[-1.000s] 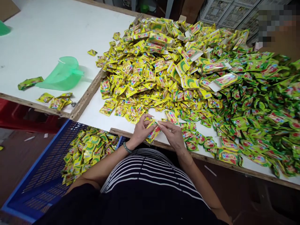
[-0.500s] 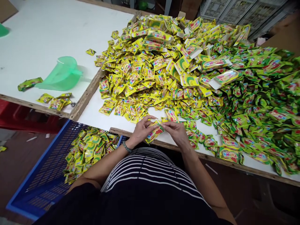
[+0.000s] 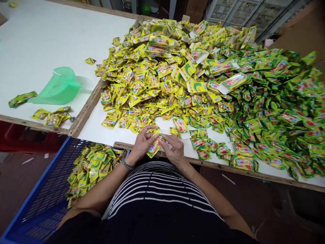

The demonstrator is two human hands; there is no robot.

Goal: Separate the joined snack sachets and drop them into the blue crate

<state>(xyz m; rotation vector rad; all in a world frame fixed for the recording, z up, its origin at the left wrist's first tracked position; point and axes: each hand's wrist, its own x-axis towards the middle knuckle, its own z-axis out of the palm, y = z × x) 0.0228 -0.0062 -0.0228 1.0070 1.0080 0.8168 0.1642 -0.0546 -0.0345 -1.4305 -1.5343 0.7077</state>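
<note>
My left hand [image 3: 141, 145] is closed on a small yellow printed candy box [image 3: 154, 147] at the table's front edge. The fingers of my right hand [image 3: 174, 148] pinch the top end of the same box, beside the left fingertips. They partly cover that end, so I cannot tell whether its flap is folded in. Just beyond my hands lies another yellow box [image 3: 180, 125] with a white flap out. Yellow candy packets [image 3: 142, 84] and empty-looking cartons [image 3: 195, 86] are heaped behind it, with green packets [image 3: 266, 112] to the right.
Below the table on the left, a blue crate [image 3: 45, 189] holds many yellow boxes [image 3: 92, 166]. A wooden strip [image 3: 87, 108] divides the white table [image 3: 50, 40]. Left of it lie a green scoop [image 3: 59, 88] and a few packets [image 3: 54, 117]. Grey crates [image 3: 236, 13] stand behind.
My right hand has come closer to my left, and its fingers have bent further over the box's top end. The whole view has shifted a little.
</note>
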